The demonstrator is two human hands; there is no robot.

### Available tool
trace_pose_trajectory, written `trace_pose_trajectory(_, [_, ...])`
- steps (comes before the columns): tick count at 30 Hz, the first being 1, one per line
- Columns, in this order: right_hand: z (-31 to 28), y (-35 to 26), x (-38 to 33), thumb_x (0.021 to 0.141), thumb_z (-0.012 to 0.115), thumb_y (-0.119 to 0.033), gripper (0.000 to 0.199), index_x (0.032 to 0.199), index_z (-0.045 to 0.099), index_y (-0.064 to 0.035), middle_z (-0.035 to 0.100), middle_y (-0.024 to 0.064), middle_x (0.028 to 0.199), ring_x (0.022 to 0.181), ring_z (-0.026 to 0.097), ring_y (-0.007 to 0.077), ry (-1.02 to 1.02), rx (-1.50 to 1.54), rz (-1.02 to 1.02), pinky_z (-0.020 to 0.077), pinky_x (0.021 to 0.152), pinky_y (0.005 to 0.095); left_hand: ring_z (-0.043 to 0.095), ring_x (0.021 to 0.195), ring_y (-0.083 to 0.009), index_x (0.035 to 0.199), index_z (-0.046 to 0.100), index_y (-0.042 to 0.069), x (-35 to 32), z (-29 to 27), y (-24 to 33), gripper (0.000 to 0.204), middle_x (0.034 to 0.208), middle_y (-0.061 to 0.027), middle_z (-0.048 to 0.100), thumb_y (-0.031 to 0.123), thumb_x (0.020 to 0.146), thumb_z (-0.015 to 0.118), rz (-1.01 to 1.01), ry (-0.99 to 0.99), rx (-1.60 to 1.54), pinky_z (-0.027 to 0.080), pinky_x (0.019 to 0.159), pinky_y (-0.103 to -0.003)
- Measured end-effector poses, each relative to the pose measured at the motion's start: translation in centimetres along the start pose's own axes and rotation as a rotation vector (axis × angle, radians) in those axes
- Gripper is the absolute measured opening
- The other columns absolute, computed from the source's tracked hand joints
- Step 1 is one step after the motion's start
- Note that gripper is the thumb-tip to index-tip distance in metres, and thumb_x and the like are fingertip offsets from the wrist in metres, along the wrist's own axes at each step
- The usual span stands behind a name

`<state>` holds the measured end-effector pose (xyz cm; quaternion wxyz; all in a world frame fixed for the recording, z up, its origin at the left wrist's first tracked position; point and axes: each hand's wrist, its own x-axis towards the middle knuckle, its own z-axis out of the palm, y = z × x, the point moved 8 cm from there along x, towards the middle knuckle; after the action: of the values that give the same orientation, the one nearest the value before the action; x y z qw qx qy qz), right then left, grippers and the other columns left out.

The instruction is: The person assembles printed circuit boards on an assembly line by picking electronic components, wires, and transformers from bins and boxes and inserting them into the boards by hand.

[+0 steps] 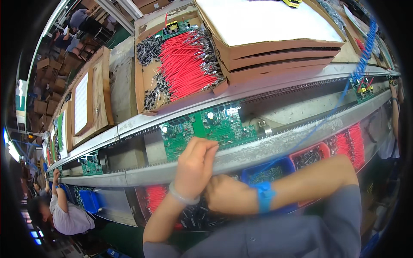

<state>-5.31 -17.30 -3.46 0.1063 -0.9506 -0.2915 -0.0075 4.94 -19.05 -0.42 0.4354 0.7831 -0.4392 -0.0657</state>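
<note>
Circuit board (209, 131): long axis along conveyor rail (241, 158); left hand (195, 165) nearer, fingers pressed together over near edge; right hand's (230, 194), can't tell.

We see a glossy green circuit board (198, 124) between metal rails (249, 155), dull and scuffed on top. The stacked boxes (279, 62) look like matt brown cardboard, under a smooth white sheet (266, 21). Shiny plastic seems to coat the red wires (183, 64); the blue bin (89, 201) is smooth plastic, our grey garment (275, 236) matt cloth.
</note>
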Motion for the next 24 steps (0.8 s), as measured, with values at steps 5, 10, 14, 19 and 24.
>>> trace_pose_trajectory(5, [0.2, 0.1, 0.2, 0.075, 0.064, -0.018, 0.02, 0.078, 0.067, 0.0013, 0.064, 0.0119, 0.075, 0.062, 0.062, 0.0226, 0.098, -0.123, 0.117, 0.0459, 0.045, 0.0325, 0.066, 0.079, -0.0355, 0.097, 0.066, -0.003, 0.1, 0.2, 0.1, 0.009, 0.092, -0.0177, 0.064, -0.002, 0.089, 0.069, 0.021, -0.001, 0.024, 0.053, 0.068, -0.039])
trace_pose_trajectory(10, [0.4, -0.1, 0.6, 0.074, 0.065, -0.018, 0.02, 0.08, 0.068, 0.0009, 0.065, 0.0124, 0.077, 0.064, 0.064, 0.0228, 0.002, -0.053, 0.035, 0.0467, 0.045, 0.0326, 0.066, 0.075, -0.027, 0.096, 0.067, -0.003, 0.0, 0.0, 0.1, 0.01, 0.09, -0.0149, 0.065, -0.005, 0.088, 0.072, 0.045, 0.03, 0.041, 0.052, 0.066, -0.033])
trace_pose_trajectory(14, [-0.9, 0.3, 0.3, 0.075, 0.066, -0.019, 0.021, 0.084, 0.07, -0.0003, 0.067, 0.0115, 0.079, 0.07, 0.065, 0.0221, 0.148, -0.033, 0.029, 0.0487, 0.05, 0.0323, 0.066, 0.075, -0.0267, 0.096, 0.067, -0.003, 0.1, -0.1, 0.3, 0.009, 0.09, -0.015, 0.065, -0.005, 0.088, 0.072, 0.051, 0.04, 0.04, 0.052, 0.066, -0.033])
trace_pose_trajectory(19, [-0.9, 0.4, 0.0, 0.075, 0.067, -0.02, 0.021, 0.085, 0.07, -0.001, 0.067, 0.0112, 0.082, 0.076, 0.064, 0.0219, 0.129, -0.055, 0.048, 0.0488, 0.053, 0.0321, 0.066, 0.075, -0.027, 0.096, 0.068, -0.003, 0.0, 0.0, 0.2, 0.01, 0.09, -0.015, 0.066, -0.006, 0.087, 0.072, 0.054, 0.041, 0.045, 0.053, 0.065, -0.033])
trace_pose_trajectory(24, [-1.0, 0.2, -0.2, 0.073, 0.067, -0.02, 0.02, 0.08, 0.07, -0.002, 0.066, 0.0118, 0.085, 0.076, 0.063, 0.0228, 0.009, 0.006, -0.004, 0.0487, 0.057, 0.0322, 0.066, 0.075, -0.0273, 0.096, 0.067, -0.003, 0.1, 0.2, 0.8, 0.011, 0.09, -0.015, 0.066, -0.007, 0.086, 0.072, 0.107, 0.012, 0.073, 0.053, 0.065, -0.034])
